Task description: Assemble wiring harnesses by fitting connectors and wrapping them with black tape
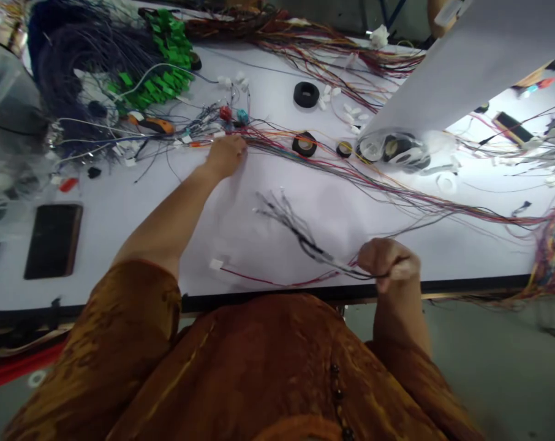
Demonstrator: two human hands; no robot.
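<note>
My left hand [226, 156] lies across a bundle of thin multicoloured wires [277, 150], its fingers closed over them. My right hand [386, 260] pinches the ends of a wire harness [305, 236], partly wrapped in black tape, whose frayed far end fans out on the white table [121, 208]. A thin red wire [277, 283] with a white connector [215, 264] runs just below that harness, close to my right hand. The far ends of the coloured bundle are hidden under my left hand.
Green connectors [160, 73] and dark wire coils [84, 61] sit at the back left. Black tape rolls [305, 94] and a clear plastic bag [392, 150] lie further along. A black phone [53, 241] rests at the left, and a large white sheet [461, 67] overhangs the back right.
</note>
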